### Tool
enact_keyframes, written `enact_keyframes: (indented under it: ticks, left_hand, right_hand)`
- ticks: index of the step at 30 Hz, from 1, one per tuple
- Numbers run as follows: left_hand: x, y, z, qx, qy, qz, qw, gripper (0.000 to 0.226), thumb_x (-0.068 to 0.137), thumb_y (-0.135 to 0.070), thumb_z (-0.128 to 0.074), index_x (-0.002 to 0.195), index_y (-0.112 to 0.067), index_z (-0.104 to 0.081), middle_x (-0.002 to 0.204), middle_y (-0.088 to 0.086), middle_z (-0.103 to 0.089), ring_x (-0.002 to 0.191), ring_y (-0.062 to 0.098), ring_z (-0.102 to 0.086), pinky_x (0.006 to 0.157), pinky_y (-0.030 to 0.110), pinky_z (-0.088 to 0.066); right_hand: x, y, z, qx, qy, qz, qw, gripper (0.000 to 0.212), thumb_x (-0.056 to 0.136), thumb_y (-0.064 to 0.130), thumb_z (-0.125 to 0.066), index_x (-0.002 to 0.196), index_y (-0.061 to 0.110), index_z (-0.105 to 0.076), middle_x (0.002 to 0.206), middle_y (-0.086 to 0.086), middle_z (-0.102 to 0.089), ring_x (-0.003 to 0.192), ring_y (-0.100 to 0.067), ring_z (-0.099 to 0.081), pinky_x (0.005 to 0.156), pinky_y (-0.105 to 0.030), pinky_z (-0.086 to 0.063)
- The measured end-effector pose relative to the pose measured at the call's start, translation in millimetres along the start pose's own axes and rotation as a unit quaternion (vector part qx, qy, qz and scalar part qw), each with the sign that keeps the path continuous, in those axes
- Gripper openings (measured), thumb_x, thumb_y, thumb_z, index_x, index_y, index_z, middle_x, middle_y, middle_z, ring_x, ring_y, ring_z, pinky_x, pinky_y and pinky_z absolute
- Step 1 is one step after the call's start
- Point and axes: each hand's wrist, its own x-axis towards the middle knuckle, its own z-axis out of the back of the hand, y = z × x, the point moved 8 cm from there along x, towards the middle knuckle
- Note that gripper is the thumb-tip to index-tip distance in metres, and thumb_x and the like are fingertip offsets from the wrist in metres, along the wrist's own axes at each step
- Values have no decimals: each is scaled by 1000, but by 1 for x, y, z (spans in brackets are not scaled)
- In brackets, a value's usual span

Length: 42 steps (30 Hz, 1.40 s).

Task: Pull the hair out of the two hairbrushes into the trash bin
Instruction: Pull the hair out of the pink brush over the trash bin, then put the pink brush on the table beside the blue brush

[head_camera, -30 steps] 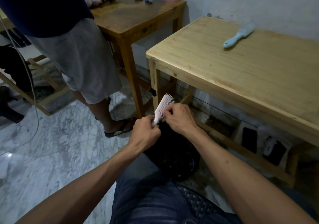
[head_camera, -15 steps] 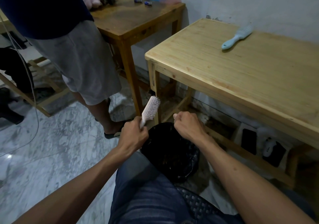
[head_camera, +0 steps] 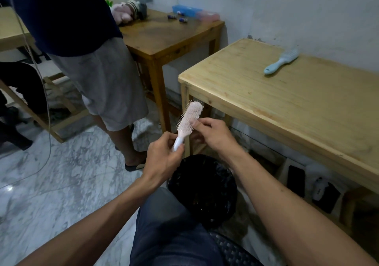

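Observation:
My left hand (head_camera: 163,159) grips the handle of a pale pink hairbrush (head_camera: 189,119), which stands upright above and behind the black trash bin (head_camera: 202,190). My right hand (head_camera: 213,135) touches the brush's bristle face, thumb and fingertips pinched against it. I cannot make out any hair between the fingers. A light blue hairbrush (head_camera: 281,61) lies on the light wooden table (head_camera: 287,105), far from both hands. The bin sits on the floor between my knee and the table leg.
A person in grey shorts (head_camera: 98,81) stands close on the left, by a darker wooden table (head_camera: 164,38) holding small items. Phones and dark objects (head_camera: 307,185) lie on the shelf under the light table. Marble floor (head_camera: 51,183) spreads to the left.
Half a second ago my right hand was a fist over the bin, apart from the brush. It has come back up onto the bristles. The view has tilted upward.

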Motion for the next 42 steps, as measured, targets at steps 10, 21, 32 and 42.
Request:
enact_keyframes:
  ticks: [10,21,32,42]
  left_hand:
    - [40,-102,-2,-8,19,-113,993,31,87,-23,-74,118,-16,-72,98,-4,-74,86,9,-68,75,27,-57]
    - [84,-209,-112,94,101,-220,966,32,93,-35,-60,117,-18,-70,96,-1,-58,79,19,-58,68,34,-46]
    - [129,-241,-217,159,165,-248,941,18,95,-22,-53,99,-6,-60,111,13,-55,96,34,-57,73,40,-44]
    - [157,-242,-268,155,165,-236,945,31,101,-35,-55,117,-10,-62,122,8,-52,89,27,-63,70,30,-43]
  right_hand:
    - [13,102,89,23,-161,36,986,26,96,31,-70,98,6,-77,79,-7,-76,65,-16,-69,70,-31,-61]
    - [18,132,268,48,-330,38,942,26,93,22,-73,74,4,-75,65,-7,-68,57,-19,-62,85,-47,-61]
    - [65,116,365,-53,-393,-51,917,33,91,29,-72,66,8,-72,65,-10,-72,64,-28,-70,84,-51,-63]
    - [100,97,387,-109,-432,-67,893,18,91,29,-66,83,18,-77,68,-7,-76,72,-27,-77,84,-43,-62]
